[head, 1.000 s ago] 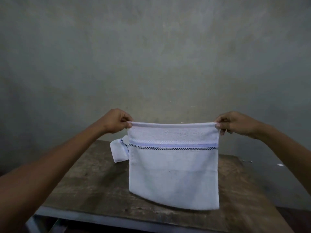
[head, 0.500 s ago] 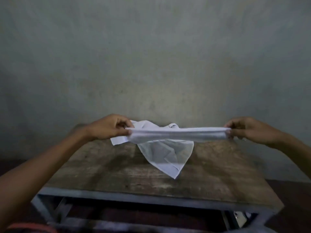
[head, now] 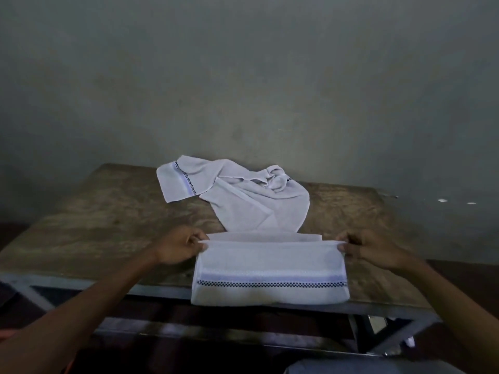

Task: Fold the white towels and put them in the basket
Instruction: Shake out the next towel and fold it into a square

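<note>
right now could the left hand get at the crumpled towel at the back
Probably yes, but not while busy: the left hand pinches a corner of the folded towel. The crumpled towel lies just beyond it, with only bare table between.

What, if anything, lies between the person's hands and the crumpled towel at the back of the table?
Nothing visible. The left hand and right hand pinch the far corners of the folded towel, and the crumpled towel lies directly behind it on the table.
</note>
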